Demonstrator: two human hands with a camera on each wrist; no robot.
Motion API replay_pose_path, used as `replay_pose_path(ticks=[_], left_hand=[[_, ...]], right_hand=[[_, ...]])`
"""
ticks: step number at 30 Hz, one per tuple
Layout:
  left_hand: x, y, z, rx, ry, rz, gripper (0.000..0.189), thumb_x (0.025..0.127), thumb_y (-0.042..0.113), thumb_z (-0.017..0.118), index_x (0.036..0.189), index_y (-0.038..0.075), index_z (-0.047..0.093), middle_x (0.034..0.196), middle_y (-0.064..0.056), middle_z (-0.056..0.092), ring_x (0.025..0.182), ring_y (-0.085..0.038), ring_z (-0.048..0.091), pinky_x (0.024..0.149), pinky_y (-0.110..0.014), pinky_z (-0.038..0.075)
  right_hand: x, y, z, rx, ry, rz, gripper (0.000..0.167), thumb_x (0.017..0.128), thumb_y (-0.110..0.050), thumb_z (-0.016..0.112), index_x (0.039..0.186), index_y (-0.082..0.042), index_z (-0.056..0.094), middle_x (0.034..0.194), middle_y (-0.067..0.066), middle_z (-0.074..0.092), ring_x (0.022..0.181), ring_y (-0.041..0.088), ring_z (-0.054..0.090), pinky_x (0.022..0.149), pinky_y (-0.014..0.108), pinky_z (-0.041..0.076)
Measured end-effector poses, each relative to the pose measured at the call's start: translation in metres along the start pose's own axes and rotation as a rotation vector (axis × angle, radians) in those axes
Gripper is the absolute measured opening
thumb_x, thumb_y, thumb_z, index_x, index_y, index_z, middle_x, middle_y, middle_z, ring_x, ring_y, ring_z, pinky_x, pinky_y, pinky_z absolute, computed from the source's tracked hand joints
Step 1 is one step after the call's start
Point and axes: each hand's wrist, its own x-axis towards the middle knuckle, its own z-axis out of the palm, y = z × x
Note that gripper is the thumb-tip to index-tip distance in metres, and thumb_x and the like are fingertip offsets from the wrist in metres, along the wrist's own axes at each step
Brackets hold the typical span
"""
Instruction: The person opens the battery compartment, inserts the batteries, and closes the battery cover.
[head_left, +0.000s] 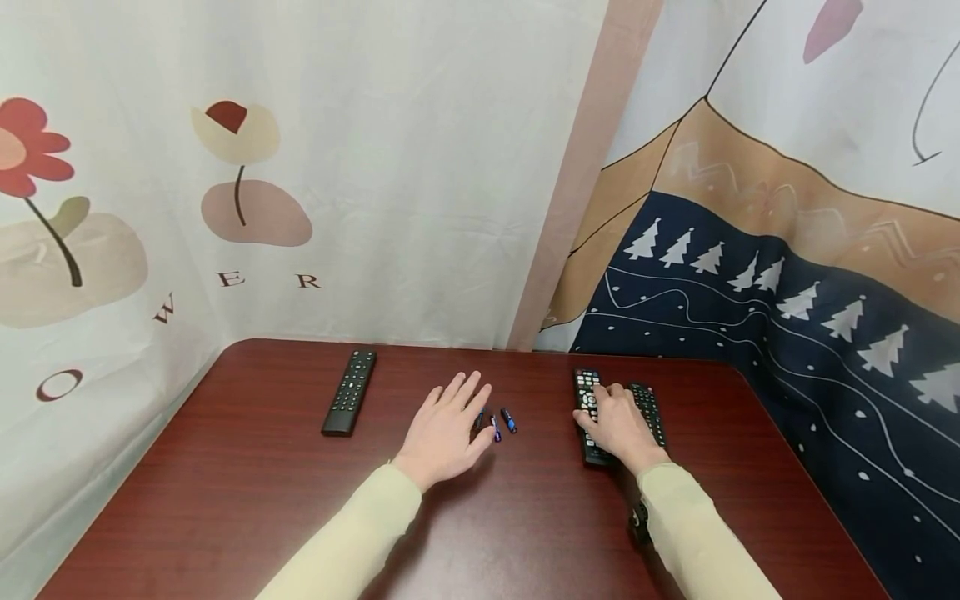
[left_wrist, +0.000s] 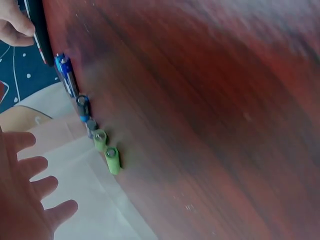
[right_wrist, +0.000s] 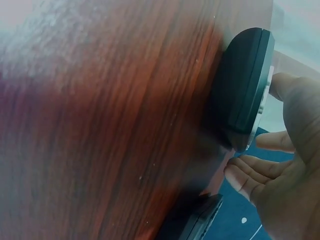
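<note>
My left hand (head_left: 446, 437) is spread with its fingers extended, palm down, and nothing is in it. It hovers next to several small batteries (head_left: 509, 420), partly hiding them in the head view. In the left wrist view, blue batteries (left_wrist: 69, 77) and green batteries (left_wrist: 113, 161) lie in a row past the fingertips. My right hand (head_left: 621, 427) is over a black remote control (head_left: 587, 383) with pale buttons; its thumb is at the button face in the right wrist view, the other fingers loosely bent beside the edge. A second black remote (head_left: 649, 414) lies just right of it, partly hidden by the hand.
Another black remote (head_left: 350, 395) lies at the back left of the dark red wooden table (head_left: 247, 483). Patterned curtains (head_left: 420, 167) hang behind the table and along its right side. A dark band (head_left: 639, 523) is at the right wrist.
</note>
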Motion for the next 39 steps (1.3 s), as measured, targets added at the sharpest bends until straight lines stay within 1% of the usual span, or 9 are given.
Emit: replay_pose_path(ticks=[5, 10, 17, 22, 25, 28, 34, 39], left_hand=[[0.002, 0.008, 0.001, -0.014, -0.015, 0.005, 0.064, 0.104, 0.048, 0.047, 0.158, 0.015, 0.043, 0.167, -0.008, 0.033, 0.154, -0.03, 0.03, 0.121, -0.052, 0.031], [0.003, 0.013, 0.004, -0.02, -0.013, 0.009, 0.062, 0.105, 0.047, 0.046, 0.158, 0.016, 0.044, 0.167, -0.007, 0.034, 0.154, -0.029, 0.031, 0.12, -0.05, 0.032], [0.005, 0.02, 0.005, -0.035, 0.012, 0.028, 0.059, 0.104, 0.043, 0.049, 0.155, 0.015, 0.048, 0.165, -0.008, 0.038, 0.151, -0.03, 0.036, 0.118, -0.052, 0.035], [0.006, 0.025, 0.003, -0.049, -0.006, 0.02, 0.06, 0.104, 0.044, 0.048, 0.156, 0.016, 0.047, 0.166, -0.007, 0.037, 0.152, -0.029, 0.034, 0.119, -0.052, 0.035], [0.006, 0.027, 0.003, -0.052, -0.015, 0.022, 0.06, 0.104, 0.045, 0.047, 0.157, 0.016, 0.046, 0.166, -0.007, 0.036, 0.153, -0.029, 0.033, 0.119, -0.051, 0.034], [0.007, 0.028, 0.003, -0.047, -0.023, 0.023, 0.061, 0.104, 0.046, 0.047, 0.158, 0.017, 0.045, 0.166, -0.006, 0.036, 0.153, -0.028, 0.033, 0.119, -0.05, 0.034], [0.007, 0.028, 0.005, -0.043, -0.031, 0.022, 0.062, 0.104, 0.047, 0.045, 0.159, 0.018, 0.043, 0.167, -0.006, 0.034, 0.154, -0.027, 0.031, 0.121, -0.05, 0.032], [0.007, 0.027, 0.006, -0.041, -0.015, 0.029, 0.061, 0.104, 0.046, 0.047, 0.158, 0.017, 0.044, 0.166, -0.006, 0.036, 0.153, -0.027, 0.034, 0.119, -0.05, 0.034]], right_hand=[[0.0, -0.003, 0.001, 0.003, -0.001, 0.006, 0.068, 0.099, -0.033, 0.068, 0.142, 0.015, 0.047, 0.133, 0.037, 0.049, 0.123, 0.049, 0.049, 0.102, 0.058, 0.049], [0.001, -0.006, 0.002, 0.008, -0.001, 0.021, 0.069, 0.098, -0.033, 0.069, 0.142, 0.015, 0.047, 0.131, 0.037, 0.051, 0.119, 0.047, 0.054, 0.101, 0.057, 0.051], [0.002, -0.009, 0.003, 0.01, 0.005, 0.043, 0.068, 0.095, -0.031, 0.072, 0.139, 0.016, 0.048, 0.121, 0.035, 0.053, 0.104, 0.044, 0.061, 0.094, 0.056, 0.055], [0.003, -0.009, 0.005, 0.044, 0.025, 0.057, 0.065, 0.093, -0.027, 0.072, 0.136, 0.017, 0.05, 0.117, 0.035, 0.055, 0.1, 0.044, 0.063, 0.09, 0.055, 0.057], [0.004, -0.009, 0.006, 0.071, 0.025, 0.074, 0.064, 0.092, -0.026, 0.071, 0.136, 0.016, 0.05, 0.117, 0.035, 0.056, 0.099, 0.043, 0.064, 0.088, 0.055, 0.058], [0.005, -0.008, 0.005, 0.103, 0.016, 0.092, 0.065, 0.092, -0.025, 0.07, 0.138, 0.016, 0.048, 0.121, 0.035, 0.056, 0.101, 0.043, 0.064, 0.089, 0.055, 0.057], [0.006, -0.007, 0.003, 0.171, 0.012, 0.118, 0.066, 0.093, -0.024, 0.066, 0.143, 0.015, 0.047, 0.131, 0.036, 0.055, 0.112, 0.046, 0.06, 0.097, 0.058, 0.053], [0.007, -0.009, 0.002, 0.229, 0.011, 0.141, 0.064, 0.094, -0.024, 0.065, 0.143, 0.013, 0.048, 0.132, 0.035, 0.056, 0.11, 0.043, 0.059, 0.096, 0.055, 0.052]])
